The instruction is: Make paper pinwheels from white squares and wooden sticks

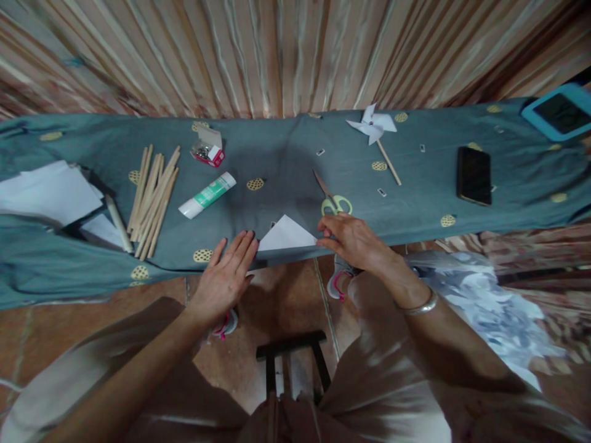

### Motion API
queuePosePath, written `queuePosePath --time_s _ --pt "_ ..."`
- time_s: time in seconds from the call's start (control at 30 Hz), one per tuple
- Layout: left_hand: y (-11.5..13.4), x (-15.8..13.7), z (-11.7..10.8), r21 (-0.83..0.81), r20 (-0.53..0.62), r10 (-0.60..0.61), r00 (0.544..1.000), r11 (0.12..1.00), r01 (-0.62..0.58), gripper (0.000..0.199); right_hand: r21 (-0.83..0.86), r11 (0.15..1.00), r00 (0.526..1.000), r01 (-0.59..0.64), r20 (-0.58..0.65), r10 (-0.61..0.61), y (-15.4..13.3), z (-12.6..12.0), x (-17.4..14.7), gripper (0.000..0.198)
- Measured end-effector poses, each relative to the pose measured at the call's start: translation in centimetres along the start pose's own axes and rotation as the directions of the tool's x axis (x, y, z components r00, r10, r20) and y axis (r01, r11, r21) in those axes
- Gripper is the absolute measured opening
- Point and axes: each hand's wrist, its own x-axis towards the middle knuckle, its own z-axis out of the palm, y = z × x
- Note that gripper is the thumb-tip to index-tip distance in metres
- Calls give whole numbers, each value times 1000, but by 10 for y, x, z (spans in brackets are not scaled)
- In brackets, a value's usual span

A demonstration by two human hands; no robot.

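A white paper triangle [287, 235], folded with its point away from me, lies at the near edge of the cloth-covered table. My left hand [233, 267] rests flat by the triangle's left corner, fingers stretched out. At the right corner my right hand [348, 239] has its thumb and index finger closed on the paper. Just beyond that hand lie scissors [336, 204] with pale green handles, their blades pointing away. A glue stick [207, 195] with a green label lies farther out on the left.
Wooden sticks [152, 203], white paper sheets [50, 194] and a small red-and-white box [207, 147] are on the left. A paper pinwheel [373, 125], a phone [474, 175] and a blue-framed device [558, 114] sit on the right. Below right is a bag of paper scraps [484, 307].
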Motion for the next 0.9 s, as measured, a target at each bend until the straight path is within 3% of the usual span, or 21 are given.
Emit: queuePosePath --time_s 0.13,0.23,0.37,0.7,0.9 --pt "0 -1 1 20 -12 2 1000 1000 -2 64 124 992 999 -19 31 15 8 -5 0 17" --pt "1 -1 3 24 -28 5 1000 1000 -4 65 198 980 999 -17 -31 24 10 -5 4 18" --pt "1 0 4 6 -31 -14 999 1000 14 66 184 982 990 50 -138 -24 3 6 16 20" --pt "5 1 -2 8 -7 -26 1000 1000 26 66 200 978 988 62 -149 -33 -16 21 34 13" --pt "5 1 -3 -163 -34 -75 997 984 69 63 331 943 968 38 -248 48 -20 28 40 5"
